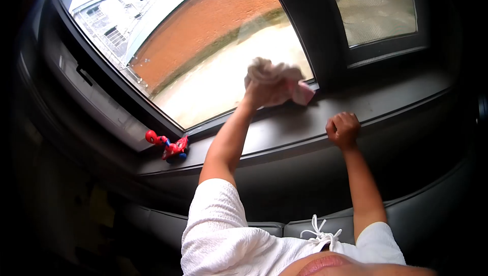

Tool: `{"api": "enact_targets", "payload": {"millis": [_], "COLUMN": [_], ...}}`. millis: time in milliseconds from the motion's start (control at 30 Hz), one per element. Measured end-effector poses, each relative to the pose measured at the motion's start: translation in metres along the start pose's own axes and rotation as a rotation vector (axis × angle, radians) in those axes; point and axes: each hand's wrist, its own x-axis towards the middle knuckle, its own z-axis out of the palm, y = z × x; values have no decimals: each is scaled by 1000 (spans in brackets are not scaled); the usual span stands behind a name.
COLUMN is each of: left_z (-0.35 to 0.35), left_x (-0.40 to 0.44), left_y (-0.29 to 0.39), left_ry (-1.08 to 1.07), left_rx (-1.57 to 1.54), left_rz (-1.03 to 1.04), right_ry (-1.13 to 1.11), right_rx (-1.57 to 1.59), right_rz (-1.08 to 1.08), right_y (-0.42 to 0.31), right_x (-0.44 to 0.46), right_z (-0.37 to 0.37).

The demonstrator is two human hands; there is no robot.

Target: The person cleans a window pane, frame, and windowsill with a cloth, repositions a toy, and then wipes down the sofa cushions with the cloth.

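My left hand [265, 94] is stretched up to the lower right corner of the window and is closed on a crumpled whitish cloth [272, 71]. A pink-and-white part [304, 93] hangs at the right of the bundle; blur keeps me from telling whether it belongs to the cloth. The cloth lies in front of the window pane [218, 67], near its bottom frame. My right hand [343, 129] is curled into a fist at the front edge of the dark windowsill [386, 98], with nothing visible in it.
A red and blue toy figure on a skateboard [170, 146] stands at the sill's left end. A second window pane [376, 11] is at the upper right, past a dark post. A dark padded seat [427, 207] runs below the sill. The window handle [84, 74] is at left.
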Motion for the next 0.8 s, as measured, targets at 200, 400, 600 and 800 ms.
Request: {"api": "enact_targets", "payload": {"millis": [200,400,600,800], "left_z": [-50,-182,-148,-40], "left_x": [-10,87,63,-59], "left_y": [-53,-100,-141,-119], "left_ry": [-122,518,421,387], "left_rx": [-221,405,709,745], "left_rz": [-17,-346,-375,-373], "right_ry": [-16,-95,-58,-69], "right_rx": [-9,-90,-57,-56], "right_rz": [-9,-23,-42,-11], "right_y": [-1,-2,-2,-3], "right_x": [1,2,6,4], "right_z": [-5,-7,-5,-5]}}
